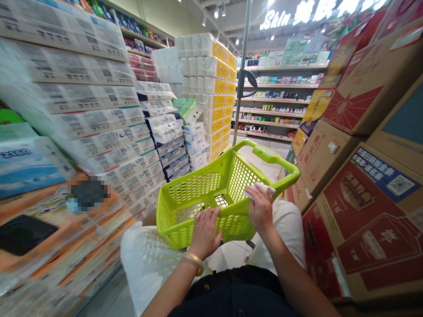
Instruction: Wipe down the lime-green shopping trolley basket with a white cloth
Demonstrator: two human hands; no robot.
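Observation:
A lime-green shopping basket (203, 222) with slotted walls stands between my knees, tilted in view, its thick handle (274, 158) at the far right end. My left hand (205, 233) grips the basket's near rim, fingers curled over the top edge and thumb on the outer wall. At the right end of that rim, my right hand (260, 209) holds a crumpled white wipe (263, 188), pressed against the basket near the base of the handle. Whether it is cloth or paper I cannot tell. Through the basket's open top its slotted floor shows.
Wrapped tissue packs (102, 112) rise in stacks on the left. A phone (26, 234) and a white cable (54, 200) lie on orange packs. Cartons (370, 229) wall the right side. Behind the basket stand a metal pole (244, 44) and stocked shelves (277, 99).

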